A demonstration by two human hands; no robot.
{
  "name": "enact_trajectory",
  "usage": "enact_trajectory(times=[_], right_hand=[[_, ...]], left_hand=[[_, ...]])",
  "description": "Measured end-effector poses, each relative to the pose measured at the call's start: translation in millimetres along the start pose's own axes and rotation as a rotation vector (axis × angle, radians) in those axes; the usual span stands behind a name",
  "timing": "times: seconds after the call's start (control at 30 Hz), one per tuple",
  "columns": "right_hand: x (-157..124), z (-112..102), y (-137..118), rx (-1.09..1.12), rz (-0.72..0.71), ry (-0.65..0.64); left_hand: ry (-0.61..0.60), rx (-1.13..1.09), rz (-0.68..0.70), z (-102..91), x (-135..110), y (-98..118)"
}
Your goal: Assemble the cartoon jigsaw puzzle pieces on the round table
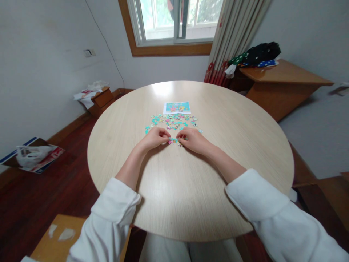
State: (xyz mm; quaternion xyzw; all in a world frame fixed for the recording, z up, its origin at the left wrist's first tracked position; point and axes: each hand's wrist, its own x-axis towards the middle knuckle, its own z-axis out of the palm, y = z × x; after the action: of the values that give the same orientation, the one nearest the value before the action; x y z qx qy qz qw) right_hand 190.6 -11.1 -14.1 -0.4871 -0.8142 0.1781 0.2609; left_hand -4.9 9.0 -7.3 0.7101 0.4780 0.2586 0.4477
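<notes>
Both hands rest at the near edge of a spread of jigsaw puzzle pieces (174,120), mostly turquoise with some pink and yellow. A small cluster of puzzle pieces (174,141) lies between my fingertips. My left hand (156,138) pinches at the left end of this cluster, thumb and forefinger together. At its right end, my right hand (191,138) has its fingers closed on the pieces. My fingers partly cover what they grip. Just beyond the loose pieces lies a printed picture sheet (177,107) with cartoon figures on turquoise.
The round wooden table (174,196) fills the middle. A wooden desk (283,72) with dark cloth on it stands at the back right. A low stool or chair seat (51,236) is at the front left. Behind the table are a window (177,22) and a curtain (234,32).
</notes>
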Motion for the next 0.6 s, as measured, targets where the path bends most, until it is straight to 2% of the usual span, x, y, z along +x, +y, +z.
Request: enact_trajectory(times=[0.27,0.6], right_hand=[[-0.1,0.5,3.0,0.011,-0.044,0.017],[5.4,1.2,8.9,-0.030,-0.017,0.043]], left_hand=[[0.046,0.009,-0.038,0.5,-2.6,6.1],[0.083,0.115,-0.010,-2.6,-0.4,0.3]])
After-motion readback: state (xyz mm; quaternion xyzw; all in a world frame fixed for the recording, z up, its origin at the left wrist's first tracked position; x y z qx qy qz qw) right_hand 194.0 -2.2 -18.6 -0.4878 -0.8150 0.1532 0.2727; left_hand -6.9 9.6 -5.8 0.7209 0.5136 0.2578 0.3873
